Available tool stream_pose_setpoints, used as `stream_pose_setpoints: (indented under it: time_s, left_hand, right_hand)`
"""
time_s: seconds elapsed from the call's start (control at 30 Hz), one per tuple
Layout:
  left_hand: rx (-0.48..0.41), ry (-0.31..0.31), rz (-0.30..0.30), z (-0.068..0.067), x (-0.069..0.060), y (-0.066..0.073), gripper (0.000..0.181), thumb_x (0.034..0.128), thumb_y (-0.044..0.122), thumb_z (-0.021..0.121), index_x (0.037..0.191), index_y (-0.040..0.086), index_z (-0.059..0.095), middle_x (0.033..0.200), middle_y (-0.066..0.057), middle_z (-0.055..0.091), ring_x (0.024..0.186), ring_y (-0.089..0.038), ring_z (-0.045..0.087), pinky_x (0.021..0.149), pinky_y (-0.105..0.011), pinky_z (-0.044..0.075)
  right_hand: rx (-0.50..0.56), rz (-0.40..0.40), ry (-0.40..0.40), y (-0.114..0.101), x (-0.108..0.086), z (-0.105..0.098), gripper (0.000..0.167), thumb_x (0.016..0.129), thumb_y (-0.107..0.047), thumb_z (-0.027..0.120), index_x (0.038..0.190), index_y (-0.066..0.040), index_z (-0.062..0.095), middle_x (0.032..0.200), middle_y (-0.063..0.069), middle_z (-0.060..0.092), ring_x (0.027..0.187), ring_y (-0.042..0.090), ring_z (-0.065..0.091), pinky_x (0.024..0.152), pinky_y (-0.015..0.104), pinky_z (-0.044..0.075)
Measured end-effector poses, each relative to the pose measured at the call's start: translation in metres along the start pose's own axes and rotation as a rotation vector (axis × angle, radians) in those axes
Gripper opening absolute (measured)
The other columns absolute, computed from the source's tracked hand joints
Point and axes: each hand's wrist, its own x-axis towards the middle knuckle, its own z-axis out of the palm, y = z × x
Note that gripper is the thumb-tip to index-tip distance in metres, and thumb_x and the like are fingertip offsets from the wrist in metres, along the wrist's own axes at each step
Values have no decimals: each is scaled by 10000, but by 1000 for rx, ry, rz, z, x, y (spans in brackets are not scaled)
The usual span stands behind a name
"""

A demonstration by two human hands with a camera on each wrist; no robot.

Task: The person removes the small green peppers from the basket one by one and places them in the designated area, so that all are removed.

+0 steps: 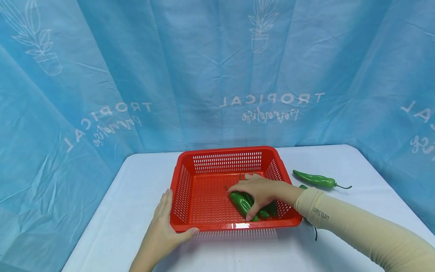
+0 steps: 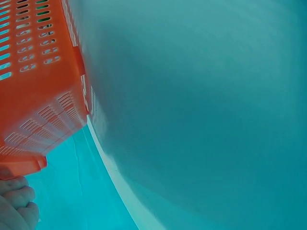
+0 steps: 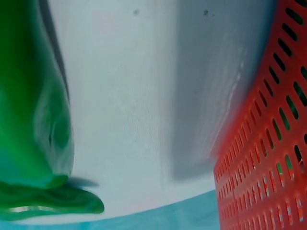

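Note:
A red plastic basket [image 1: 210,226] with slotted walls stands on the table. My left hand [image 1: 163,230] lies against its near left corner, fingers extended along the outer left wall and thumb on the front rim. Inside the basket, at the right, my right hand [image 1: 258,190] holds a green chili pepper [image 1: 240,204] between thumb and fingers. More green peppers [image 1: 271,208] lie beneath that hand, partly hidden by it. In the left wrist view, fingers [image 2: 19,196] show at the rim of the basket [image 2: 43,86].
Right of the basket, a long green pepper [image 1: 314,178] lies on the white-covered table [image 1: 142,181]. Another pepper [image 1: 303,186] there is mostly covered by the right sleeve [image 1: 360,230]. A blue printed curtain [image 1: 204,75] hangs behind and at both sides.

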Motion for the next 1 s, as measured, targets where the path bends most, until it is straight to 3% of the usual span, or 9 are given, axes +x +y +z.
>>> stream_pose_setpoints:
  time_s: [0.17, 0.37, 0.53, 0.73, 1.0]
  left_hand:
    - [-11, -7, -21, 0, -1, 0, 1404, 578, 828, 735, 1612, 162, 56, 1671, -110, 128, 1512, -367, 202, 1022, -657, 436]
    - [-13, -13, -35, 0, 0, 0, 1392, 586, 816, 741, 1612, 183, 44, 1672, -104, 124, 1509, -362, 205, 1004, -642, 460]
    - [-11, -12, -36, 0, -1, 0, 1397, 584, 821, 738, 1612, 177, 47, 1674, -102, 121, 1514, -361, 197, 1012, -644, 453]
    - [-14, -15, -36, 0, 1, 1, 1392, 590, 812, 744, 1612, 180, 42, 1676, -104, 112, 1515, -371, 191, 999, -646, 461]
    - [-2, -12, -24, 0, 1, 1, 1398, 588, 827, 730, 1611, 171, 38, 1676, -97, 116, 1519, -364, 186, 1019, -651, 441]
  right_hand:
    - [-85, -29, -16, -1, 2, 2, 953, 660, -658, 803, 1485, -497, 354, 1335, -123, 564, 1173, 101, 413, 1000, 435, 420]
    - [-45, -31, 15, -2, 2, 4, 905, 669, -587, 836, 1460, -440, 424, 1254, -147, 607, 1154, 94, 406, 975, 426, 410]
    - [-27, -28, 53, 0, 4, 7, 880, 664, -599, 834, 1438, -412, 458, 1210, -204, 603, 1087, 67, 399, 874, 341, 390]
    - [60, 8, 77, 0, 3, 6, 872, 663, -520, 855, 1435, -374, 477, 1143, -121, 553, 1085, 102, 414, 789, 307, 445]
    - [179, 50, 107, 0, -2, -1, 901, 671, -448, 863, 1463, -369, 440, 1175, -55, 507, 1119, 156, 423, 751, 300, 506]
